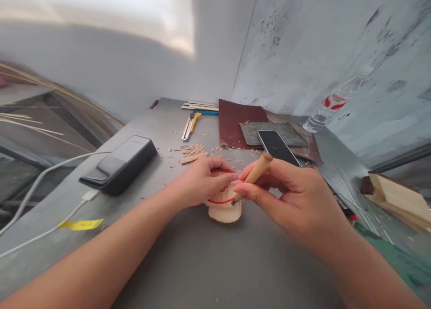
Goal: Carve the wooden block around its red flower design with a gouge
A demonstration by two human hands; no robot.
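My left hand (202, 181) grips a pale, rounded piece of wood (224, 212) marked with red drawn lines, and its fingers cover the upper part. My right hand (289, 192) holds a carving tool with a round wooden handle (258, 168) in a pencil-like grip. The tool's small metal tip (233, 202) rests at the right side of the wood, near the red line. The fingertips of both hands nearly meet above the piece.
On the grey metal table (188, 264) lie wood shavings (193, 152), a black power bank (118, 165) with a white cable (43, 201), a yellow utility knife (190, 125), dark red sandpaper (240, 122), a phone (278, 147) and a plastic bottle (332, 107). Wooden blocks (399, 199) lie at the right.
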